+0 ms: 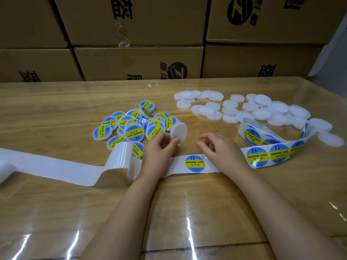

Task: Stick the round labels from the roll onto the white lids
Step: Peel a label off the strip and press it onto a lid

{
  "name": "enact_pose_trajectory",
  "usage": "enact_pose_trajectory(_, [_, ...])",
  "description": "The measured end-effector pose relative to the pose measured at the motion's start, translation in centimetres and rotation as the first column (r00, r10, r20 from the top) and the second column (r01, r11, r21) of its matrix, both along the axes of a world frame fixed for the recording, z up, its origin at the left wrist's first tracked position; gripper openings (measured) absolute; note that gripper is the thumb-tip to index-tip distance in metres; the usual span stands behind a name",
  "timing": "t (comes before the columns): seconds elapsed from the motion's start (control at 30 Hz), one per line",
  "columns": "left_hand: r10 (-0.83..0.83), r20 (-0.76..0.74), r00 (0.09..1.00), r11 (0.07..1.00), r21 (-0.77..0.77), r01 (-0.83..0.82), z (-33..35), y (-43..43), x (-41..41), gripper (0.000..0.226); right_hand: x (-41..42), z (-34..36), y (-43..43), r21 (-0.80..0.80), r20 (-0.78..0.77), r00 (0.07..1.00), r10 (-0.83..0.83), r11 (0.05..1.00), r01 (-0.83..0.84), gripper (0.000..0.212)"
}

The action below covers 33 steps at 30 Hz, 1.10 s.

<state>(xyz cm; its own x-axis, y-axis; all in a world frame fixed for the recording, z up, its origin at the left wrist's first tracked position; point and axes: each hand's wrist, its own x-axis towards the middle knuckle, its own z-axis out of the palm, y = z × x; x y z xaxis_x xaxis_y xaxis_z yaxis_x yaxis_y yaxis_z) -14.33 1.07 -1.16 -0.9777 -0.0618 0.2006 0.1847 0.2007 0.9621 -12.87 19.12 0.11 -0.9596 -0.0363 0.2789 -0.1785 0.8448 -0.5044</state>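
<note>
The left hand (161, 147) pinches a blank lid (179, 131); the right hand (219, 147) hovers open, a label (194, 163) between them.

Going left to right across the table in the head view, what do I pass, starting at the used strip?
From the left: empty backing strip → labelled lids → left hand pinching a blank lid → single label → right hand → loose label roll.
</note>
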Motion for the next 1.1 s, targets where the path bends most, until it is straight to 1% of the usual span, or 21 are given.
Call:
enact_pose_trajectory(0.07, [0.05,0.007,0.999,0.999,-0.008,-0.05,-0.1,-0.1,-0.1,0.028,0.1,0.1,0.4,0.053,0.079,0.997,0.022,0.998,-0.026,0.029])
enact_pose_trajectory(0.1, [0.076,0.01,0.997,0.997,-0.018,-0.075,-0.1,-0.1,-0.2,0.028,0.3,0.2,0.5,0.053,0.114,0.993,0.038,0.998,-0.044,0.028])
enact_pose_trajectory(0.17, [0.123,0.007,0.992,0.99,-0.07,-0.123,-0.3,-0.2,-0.5,0.025,0.5,0.3,0.6,-0.009,0.171,0.982,0.086,0.996,-0.085,0.029])
enact_pose_trajectory(0.23, [0.175,-0.045,0.984,0.968,-0.177,-0.18,-0.4,-0.1,-0.4,0.02,0.8,0.4,0.3,-0.069,0.186,0.972,0.143,0.989,-0.132,0.038])
enact_pose_trajectory(0.27, [0.186,-0.103,0.977,0.951,-0.232,-0.205,-0.3,0.1,-0.3,0.018,0.9,0.4,0.1,-0.068,0.171,0.97,0.172,0.984,-0.162,0.041])
enact_pose_trajectory(0.33, [0.159,-0.277,0.948,0.907,-0.338,-0.251,-0.2,0.3,0.1,0.01,1.0,0.3,-0.4,-0.03,0.117,0.968,0.223,0.975,-0.221,0.041])
enact_pose_trajectory(0.37, [0.13,-0.376,0.918,0.874,-0.394,-0.285,-0.2,0.3,0.3,0.005,0.9,0.3,-0.6,0.003,0.091,0.968,0.234,0.972,-0.235,0.04])
enact_pose_trajectory(0.43, [0.088,-0.523,0.847,0.812,-0.455,-0.366,-0.1,0.1,0.3,0.008,0.8,0.3,-0.6,0.094,0.038,0.975,0.218,0.971,-0.221,0.039])
enact_pose_trajectory(0.5, [0.091,-0.613,0.785,0.768,-0.458,-0.447,0.2,0.0,0.3,0.016,0.8,0.4,-0.5,0.145,-0.027,0.982,0.188,0.972,-0.183,0.039])
enact_pose_trajectory(0.57, [0.085,-0.662,0.745,0.73,-0.467,-0.498,0.4,0.2,0.4,0.023,0.9,0.6,-0.6,0.124,-0.078,0.98,0.183,0.977,-0.173,0.039])
enact_pose_trajectory(0.6, [0.079,-0.663,0.745,0.727,-0.473,-0.498,0.4,0.3,0.4,0.024,0.9,0.6,-0.7,0.101,-0.091,0.977,0.193,0.978,-0.183,0.039])
enact_pose_trajectory(0.67, [0.081,-0.611,0.788,0.751,-0.483,-0.451,0.5,0.5,0.5,0.018,1.0,0.6,-0.9,0.064,-0.094,0.971,0.218,0.975,-0.213,0.038])
enact_pose_trajectory(0.73, [0.11,-0.517,0.849,0.808,-0.451,-0.38,0.4,0.3,0.3,0.014,1.1,0.6,-1.0,0.031,-0.093,0.966,0.239,0.971,-0.238,0.036])
enact_pose_trajectory(0.8, [0.115,-0.382,0.917,0.882,-0.385,-0.272,0.1,0.0,0.2,0.011,1.1,0.6,-1.1,-0.003,-0.095,0.963,0.252,0.967,-0.253,0.035])
enact_pose_trajectory(0.87, [0.105,-0.252,0.962,0.939,-0.294,-0.179,0.0,0.0,0.1,0.008,1.1,0.5,-1.3,-0.018,-0.102,0.959,0.264,0.964,-0.267,0.033])
enact_pose_trajectory(0.93, [0.067,-0.135,0.989,0.985,-0.148,-0.087,0.2,0.1,0.0,0.013,1.2,0.4,-1.4,-0.007,-0.114,0.953,0.281,0.959,-0.284,0.032])
enact_pose_trajectory(0.97, [0.051,-0.091,0.995,0.993,-0.099,-0.06,0.3,0.1,0.0,0.014,1.2,0.4,-1.5,0.005,-0.122,0.95,0.288,0.957,-0.289,0.03])
enact_pose_trajectory(1.1, [0.01,-0.011,1.0,0.989,-0.145,-0.011,0.4,-0.2,-0.4,0.016,1.2,0.3,-1.6,0.035,-0.155,0.941,0.301,0.954,-0.299,0.02])
